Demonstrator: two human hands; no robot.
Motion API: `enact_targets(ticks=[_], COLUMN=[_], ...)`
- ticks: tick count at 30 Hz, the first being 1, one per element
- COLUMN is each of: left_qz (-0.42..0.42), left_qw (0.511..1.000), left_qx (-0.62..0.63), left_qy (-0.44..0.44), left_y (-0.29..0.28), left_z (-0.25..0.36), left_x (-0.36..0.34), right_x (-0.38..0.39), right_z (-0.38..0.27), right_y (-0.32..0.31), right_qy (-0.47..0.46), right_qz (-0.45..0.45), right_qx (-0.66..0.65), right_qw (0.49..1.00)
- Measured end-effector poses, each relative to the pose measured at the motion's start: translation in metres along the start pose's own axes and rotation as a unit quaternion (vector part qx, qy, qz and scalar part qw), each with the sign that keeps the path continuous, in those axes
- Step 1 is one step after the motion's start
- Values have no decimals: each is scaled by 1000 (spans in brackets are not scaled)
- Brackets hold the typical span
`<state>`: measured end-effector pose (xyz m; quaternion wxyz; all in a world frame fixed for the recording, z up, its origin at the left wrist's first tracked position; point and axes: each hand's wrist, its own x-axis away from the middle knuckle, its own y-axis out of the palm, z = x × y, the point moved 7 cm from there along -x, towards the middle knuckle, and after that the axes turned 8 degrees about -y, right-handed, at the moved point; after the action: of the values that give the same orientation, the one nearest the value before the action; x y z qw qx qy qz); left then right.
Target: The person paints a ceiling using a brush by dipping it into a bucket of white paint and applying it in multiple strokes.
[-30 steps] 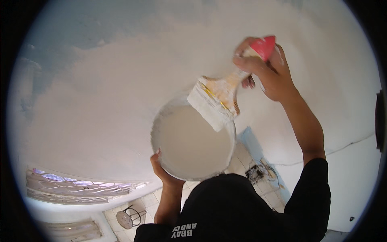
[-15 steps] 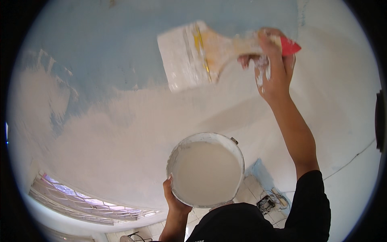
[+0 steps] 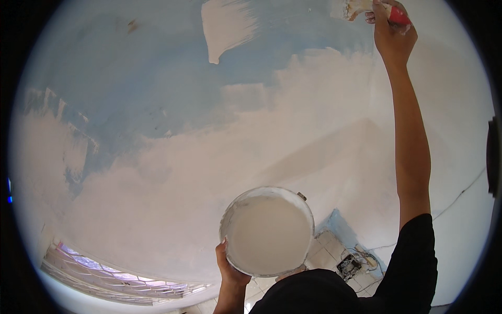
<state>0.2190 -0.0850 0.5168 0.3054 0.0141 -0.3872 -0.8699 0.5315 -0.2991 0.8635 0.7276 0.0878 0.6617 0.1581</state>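
My left hand point(image 3: 232, 268) grips the rim and side of a round bucket point(image 3: 227, 226), held low in front of me. Off-white paint point(image 3: 272, 235) fills much of it. Stretched up at the far right, my right hand point(image 3: 395, 39) is closed round the red-tipped handle of a wide paintbrush point(image 3: 361, 7). The brush's bristle end lies near the upper edge of the picture, by the wall, and is only partly seen. A thick patch of wet paint point(image 3: 225, 23) shows on the blue wall point(image 3: 172, 68), left of the brush.
Whitish paint covers the lower wall point(image 3: 157, 199). A barred window point(image 3: 115, 272) is at the lower left. Cables and a dark box point(image 3: 349, 267) lie on the tiled floor point(image 3: 324, 251) below. A thin wire point(image 3: 460, 196) runs along the right wall, near a dark object point(image 3: 492, 157).
My right hand has carried the brush up and to the right. A fresh paint patch now shows on the blue area at the top. The bucket sits slightly lower in view.
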Motion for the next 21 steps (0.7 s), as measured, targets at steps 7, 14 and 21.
enact_targets(ticks=[7,14,21], left_qz=[-12,-1,32], left_qw=[1000,1000,999], left_qx=[14,8,12], left_qy=[-9,15,18], left_y=[-6,-6,-15], left_z=[-3,1,2], left_x=[-2,0,3], right_x=[56,86,50], right_z=[-70,-84,29], right_y=[46,101,20], right_qy=[109,192,120], right_qz=[17,-46,45], right_qx=[-267,-410,-167], right_qw=[957,890,977])
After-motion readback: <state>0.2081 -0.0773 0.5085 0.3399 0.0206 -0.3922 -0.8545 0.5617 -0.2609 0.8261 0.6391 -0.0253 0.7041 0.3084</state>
